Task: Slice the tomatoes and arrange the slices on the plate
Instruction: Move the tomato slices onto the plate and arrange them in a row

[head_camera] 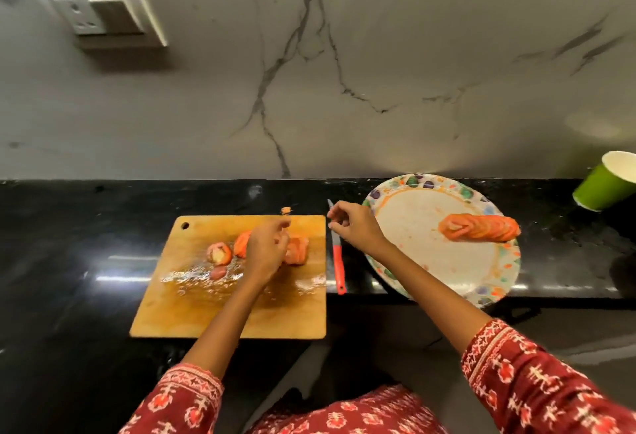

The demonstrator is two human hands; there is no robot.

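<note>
While hovering over the wooden cutting board (192,299), left hand (266,247) seen with fingers loosely curled above cut tomato pieces (220,254), gripping nothing clearly. Right hand (351,227) raised over red-handled knife (338,261) on black bench (69,244), fingers bent, holding nothing visible. Row of tomato slices (480,227) lying on patterned plate (447,278). Green paper cup (605,182) far right.

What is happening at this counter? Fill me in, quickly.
A person is plating sliced tomatoes. One row of slices already lies on the patterned plate. The left hand reaches over more cut tomato pieces on the wet wooden cutting board. The right hand hovers between board and plate with fingers loosely curled, holding nothing visible. The red-handled knife lies on the black counter, set down.
</note>
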